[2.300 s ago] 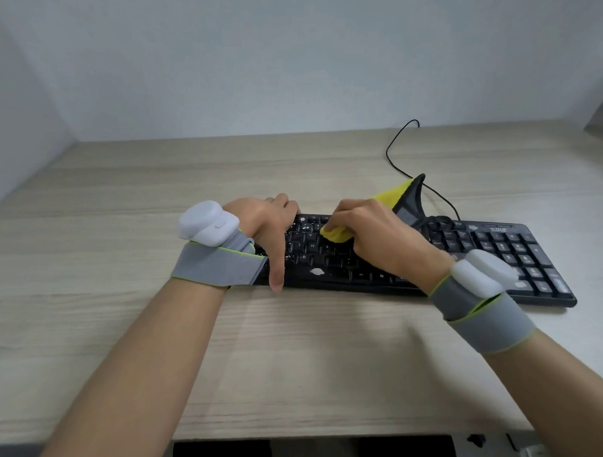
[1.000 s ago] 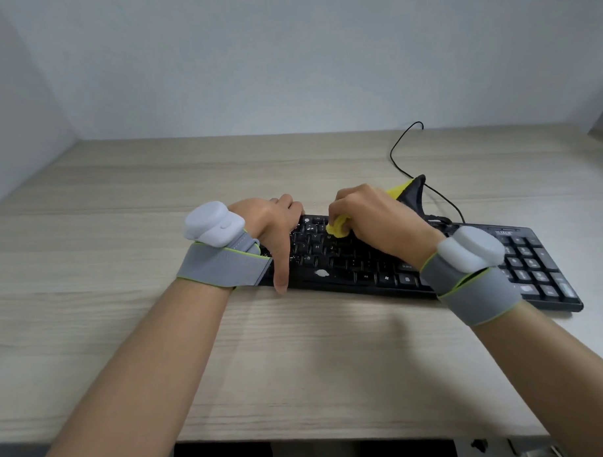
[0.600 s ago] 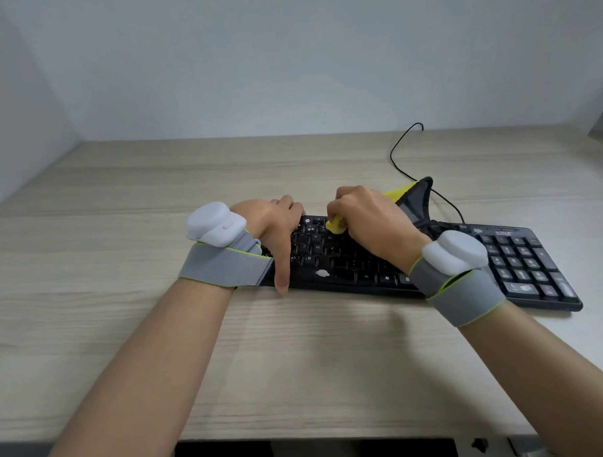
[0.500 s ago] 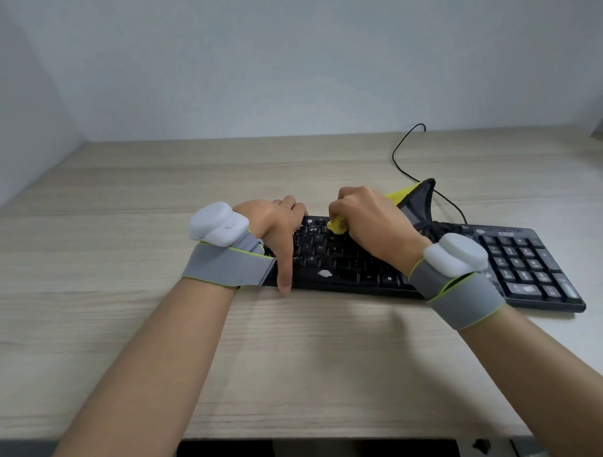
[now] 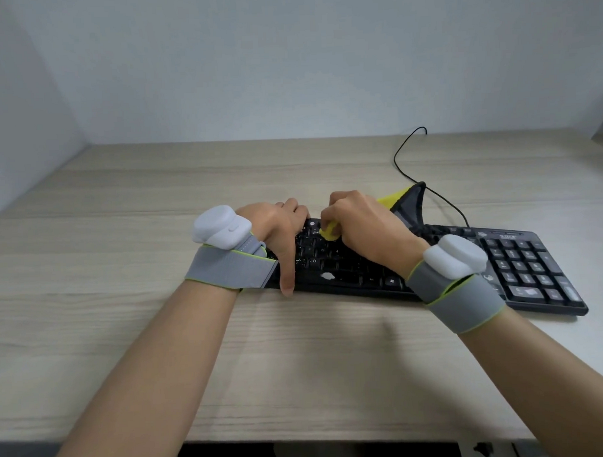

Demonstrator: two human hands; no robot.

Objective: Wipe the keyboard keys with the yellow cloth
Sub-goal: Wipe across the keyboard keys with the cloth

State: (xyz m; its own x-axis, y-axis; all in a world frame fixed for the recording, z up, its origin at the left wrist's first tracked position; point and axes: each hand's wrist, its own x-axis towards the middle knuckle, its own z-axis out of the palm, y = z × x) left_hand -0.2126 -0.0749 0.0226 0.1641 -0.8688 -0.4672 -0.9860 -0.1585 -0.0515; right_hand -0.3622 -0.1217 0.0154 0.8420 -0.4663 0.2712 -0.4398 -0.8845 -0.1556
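Risk: the yellow cloth (image 5: 328, 233) is bunched to a small wad at the right hand's (image 5: 365, 226) fingertips, so pressure lands on few keys; pressing harder could pop a keycap or skid the keyboard (image 5: 520, 265) across the counter (image 5: 155, 206). The loose tail of the cloth, standing up behind the hand (centre-right of frame), may snag the cable (image 5: 402, 156).

Pose: right hand clenched around the cloth, knuckles up, over the upper key rows at frame centre. Left hand (image 5: 276, 229) grips the keyboard's left end, thumb down its front edge, fingers curled over the back.
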